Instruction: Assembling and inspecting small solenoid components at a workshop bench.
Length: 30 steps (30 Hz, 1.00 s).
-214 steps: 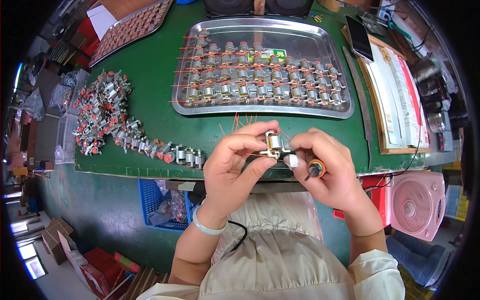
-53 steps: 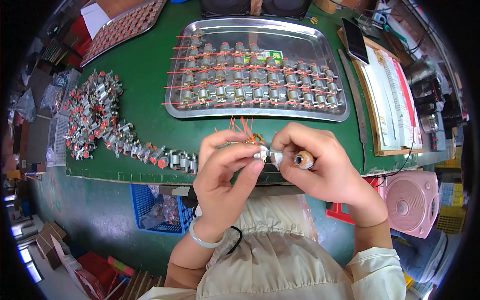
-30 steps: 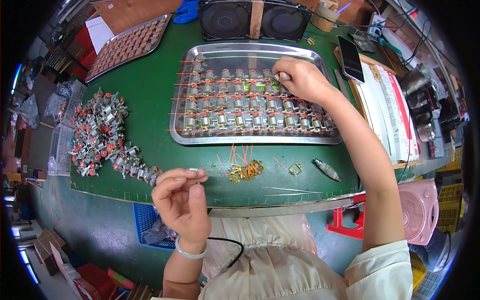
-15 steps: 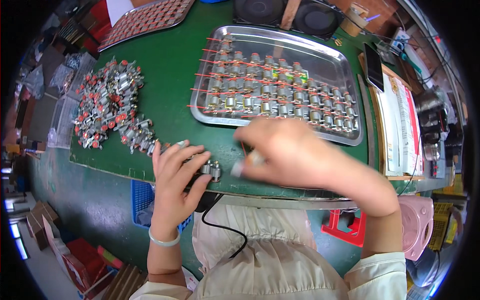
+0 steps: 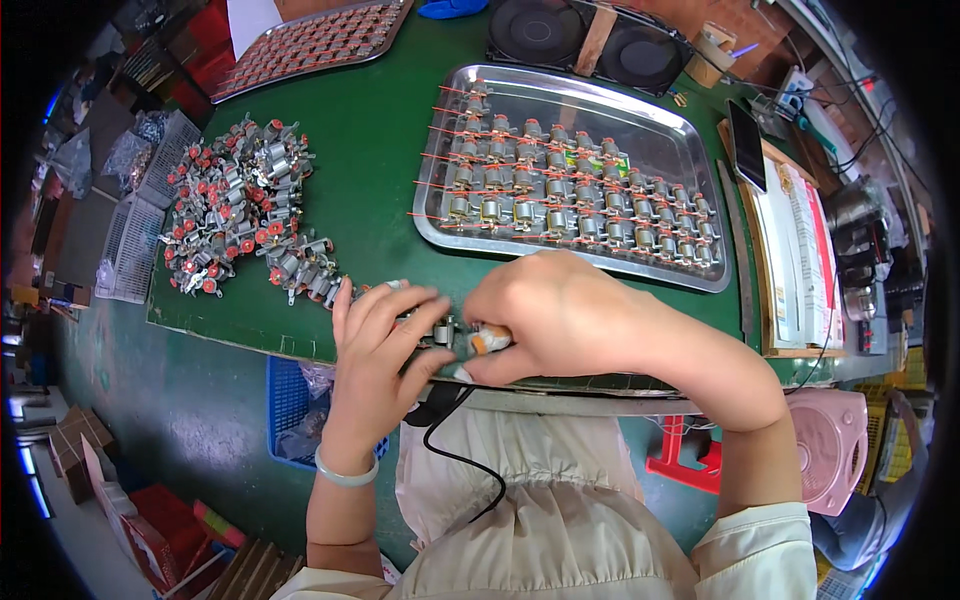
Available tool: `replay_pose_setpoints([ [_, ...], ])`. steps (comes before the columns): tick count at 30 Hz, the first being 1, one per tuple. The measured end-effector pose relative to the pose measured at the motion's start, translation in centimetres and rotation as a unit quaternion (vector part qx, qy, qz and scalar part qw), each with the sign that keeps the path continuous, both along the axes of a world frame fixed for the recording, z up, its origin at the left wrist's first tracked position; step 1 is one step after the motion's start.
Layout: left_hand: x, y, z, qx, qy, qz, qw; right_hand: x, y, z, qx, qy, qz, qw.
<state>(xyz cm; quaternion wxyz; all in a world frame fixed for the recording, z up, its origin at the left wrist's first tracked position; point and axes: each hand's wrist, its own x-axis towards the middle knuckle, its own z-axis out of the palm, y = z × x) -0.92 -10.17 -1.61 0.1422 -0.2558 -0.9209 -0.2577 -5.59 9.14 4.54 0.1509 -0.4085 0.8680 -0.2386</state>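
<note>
At the table's front edge my left hand (image 5: 380, 348) curves its fingers and thumb around a short row of small silver motors (image 5: 443, 332), partly hidden under the fingers. My right hand (image 5: 545, 318) is pinched close beside them, its fingertips nearly meeting the end motor. A white and orange bit (image 5: 487, 342) shows between its fingers; what it is I cannot make out. Beyond the left hand lies a heap of loose motors (image 5: 235, 205) with red and grey ends, trailing toward my fingers. A metal tray (image 5: 460, 243) holds rows of motors threaded with red wires.
A second tray of motors (image 5: 310, 45) stands at the far left. Black speakers (image 5: 540, 28) sit at the back. On the right are a phone (image 5: 746, 145) and papers on a board (image 5: 795, 260). Below the table edge is a blue basket (image 5: 290, 415).
My right hand has moved down and left to the motors by my left hand, its fingers closing. A red wire seen near it before is now hidden. The whole view has shifted slightly.
</note>
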Motion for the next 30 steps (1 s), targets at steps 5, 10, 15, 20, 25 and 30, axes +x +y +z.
replay_pose_setpoints([
  [5, 1.0, 2.0, -0.8, 0.180, 0.127, -0.018, 0.975, 1.9, -0.3, -0.6, -0.125, 0.034, -0.117, 0.985],
  [10, 1.5, 4.2, 0.0, 0.541, -0.004, 0.019, 0.841, 2.1, 0.2, -0.9, -0.286, -0.123, -0.130, 0.941],
  [15, 1.2, 4.6, 0.4, 0.597, -0.157, 0.002, 0.787, 1.7, 1.2, -1.6, -0.316, 0.078, -0.129, 0.937],
  [20, 0.6, 4.7, 0.6, 0.327, -0.032, 0.020, 0.944, 2.8, 1.6, -1.5, -0.172, 0.209, -0.110, 0.956],
  [25, -0.2, 5.2, -0.6, 0.283, 0.100, 0.014, 0.954, 3.3, 1.4, -1.7, -0.228, 0.155, -0.165, 0.947],
  [30, -0.3, 6.0, 0.0, 0.302, 0.069, 0.030, 0.950, 3.0, 2.4, -1.7, -0.271, 0.098, -0.176, 0.941],
])
